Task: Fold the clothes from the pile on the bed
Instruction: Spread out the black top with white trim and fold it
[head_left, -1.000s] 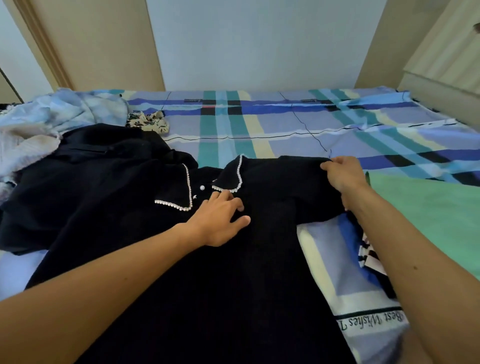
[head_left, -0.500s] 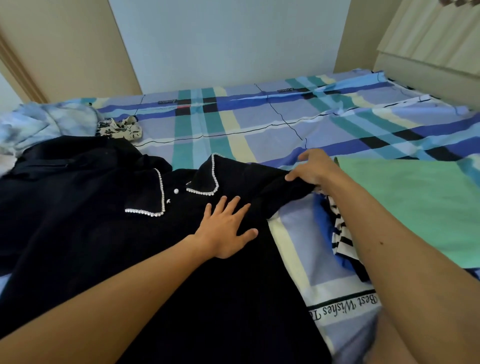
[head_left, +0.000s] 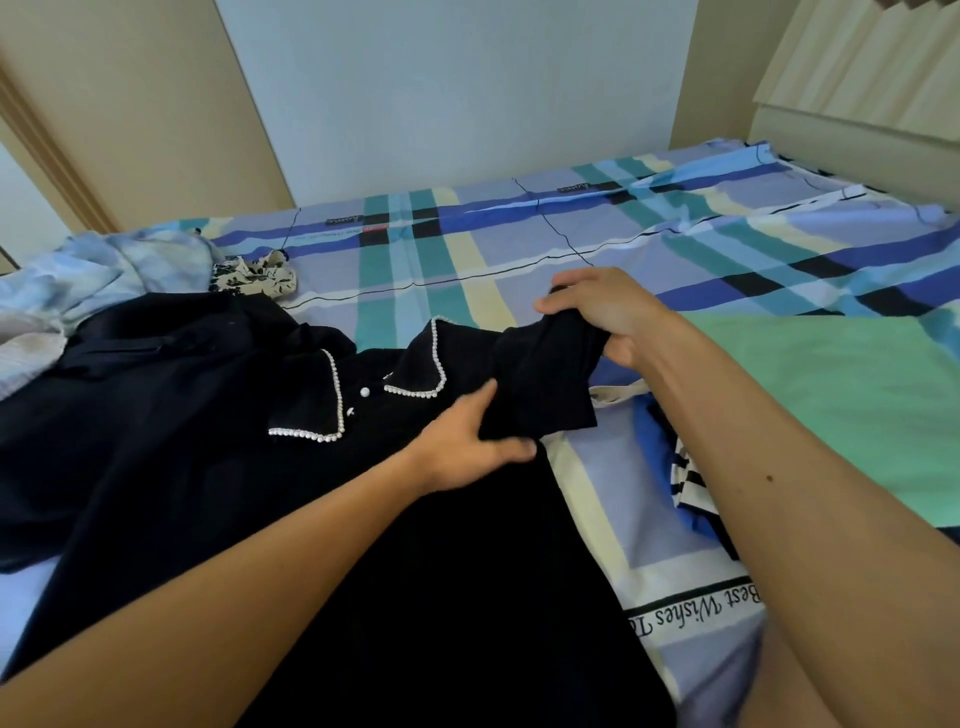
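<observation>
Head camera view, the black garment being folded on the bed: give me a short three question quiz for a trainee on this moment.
1. True or false: the right hand grips the sleeve of the black garment.
2. The collar is edged with: A) white beads B) red lace C) a gold zip.
3. Which hand rests flat on the garment's front, below the collar?
Key: 1 true; 2 A; 3 the left hand.
</observation>
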